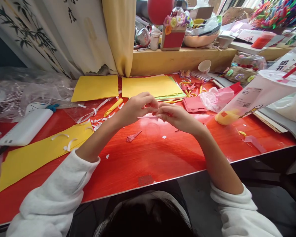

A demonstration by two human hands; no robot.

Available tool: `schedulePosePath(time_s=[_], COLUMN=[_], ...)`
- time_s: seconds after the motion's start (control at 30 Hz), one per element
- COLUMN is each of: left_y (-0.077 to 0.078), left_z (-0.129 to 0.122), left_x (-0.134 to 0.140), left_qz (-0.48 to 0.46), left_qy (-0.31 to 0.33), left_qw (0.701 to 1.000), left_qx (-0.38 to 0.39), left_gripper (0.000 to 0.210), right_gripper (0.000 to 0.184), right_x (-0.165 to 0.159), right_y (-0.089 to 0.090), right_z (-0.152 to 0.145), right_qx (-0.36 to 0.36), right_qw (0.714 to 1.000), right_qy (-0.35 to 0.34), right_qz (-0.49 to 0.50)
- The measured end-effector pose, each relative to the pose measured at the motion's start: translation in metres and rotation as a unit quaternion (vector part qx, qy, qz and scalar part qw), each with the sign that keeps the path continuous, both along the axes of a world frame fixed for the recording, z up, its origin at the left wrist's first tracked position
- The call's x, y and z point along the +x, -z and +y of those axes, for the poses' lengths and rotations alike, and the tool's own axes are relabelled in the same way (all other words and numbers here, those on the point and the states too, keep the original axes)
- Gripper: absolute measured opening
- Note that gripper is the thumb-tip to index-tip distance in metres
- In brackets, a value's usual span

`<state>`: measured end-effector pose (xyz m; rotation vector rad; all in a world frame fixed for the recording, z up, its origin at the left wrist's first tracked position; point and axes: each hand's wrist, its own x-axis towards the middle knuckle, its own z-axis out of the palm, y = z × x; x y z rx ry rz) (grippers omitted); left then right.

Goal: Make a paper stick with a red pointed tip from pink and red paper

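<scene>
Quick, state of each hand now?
Left hand: fingers curled near the right's; grip cannot be told.
Right hand: fingers closed on a thin pink piece.

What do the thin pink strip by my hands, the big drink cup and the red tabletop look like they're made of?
Thin pink strip: perhaps smooth paper, though too small and partly hidden to be sure. Drink cup: probably smooth, frosted plastic, as the yellow contents show through its wall. Red tabletop: glossy, reflecting light; wood or laminate, I can't tell.
</scene>
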<state>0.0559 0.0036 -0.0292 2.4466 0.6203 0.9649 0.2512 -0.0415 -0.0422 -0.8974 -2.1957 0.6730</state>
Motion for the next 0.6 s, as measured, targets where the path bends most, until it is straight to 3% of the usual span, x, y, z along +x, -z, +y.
schedulePosePath(time_s=[0.33,0.6], left_y=[-0.002,0.001], left_z=[-0.009,-0.025], left_x=[0.009,0.022], left_qz=[0.006,-0.127], left_qy=[-0.021,-0.025], left_qw=[0.999,0.991], left_qx=[-0.034,-0.015], left_gripper=[0.008,0.024], right_gripper=[0.019,0.027], right_x=[-0.001,0.006], right_y=[0.000,-0.001], right_z=[-0.002,-0.003], right_qx=[-0.008,-0.162], right_qw=[1.000,0.967], right_qy=[-0.026,-0.116], right_qz=[-0.006,0.159])
